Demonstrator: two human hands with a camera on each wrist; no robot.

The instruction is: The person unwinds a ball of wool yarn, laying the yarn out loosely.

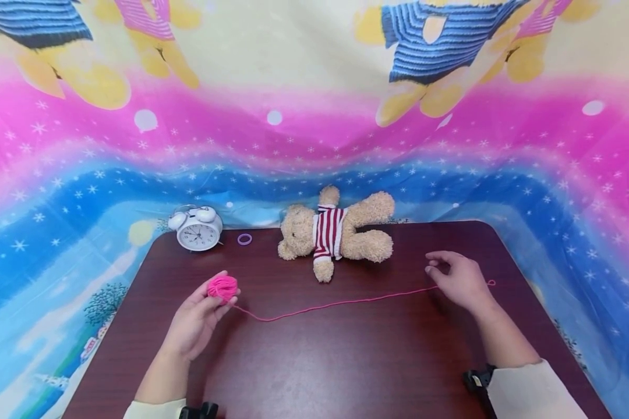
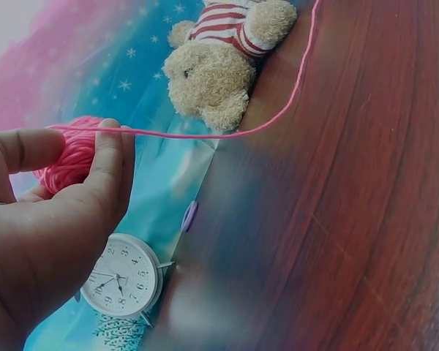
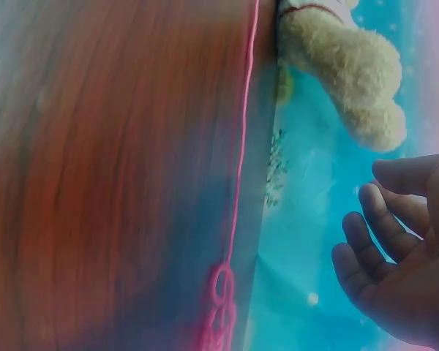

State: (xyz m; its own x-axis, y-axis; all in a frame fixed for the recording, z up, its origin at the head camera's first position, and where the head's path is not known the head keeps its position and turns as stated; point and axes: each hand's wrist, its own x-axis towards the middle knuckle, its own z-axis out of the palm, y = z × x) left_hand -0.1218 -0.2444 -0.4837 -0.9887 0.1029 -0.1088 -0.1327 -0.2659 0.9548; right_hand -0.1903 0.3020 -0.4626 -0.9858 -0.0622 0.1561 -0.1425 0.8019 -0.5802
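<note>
My left hand [image 1: 193,323] grips a small ball of bright pink yarn [image 1: 223,288] above the left side of the table. In the left wrist view, thumb and fingers are closed around this yarn ball [image 2: 77,157]. A yarn strand [image 1: 335,303] runs from it across to the right side. My right hand [image 1: 460,282] is over that far part of the strand, fingers loosely bent and holding nothing. The right wrist view shows this hand [image 3: 410,256] apart from the strand, which ends in a bunch of loops [image 3: 221,287] on the table.
A teddy bear [image 1: 329,233] in a red-and-white striped shirt lies at the back of the dark wooden table [image 1: 320,372]. At the back left stand a white twin-bell alarm clock [image 1: 198,230] and a purple ring [image 1: 244,239]. A printed cloth [image 1: 314,134] hangs behind.
</note>
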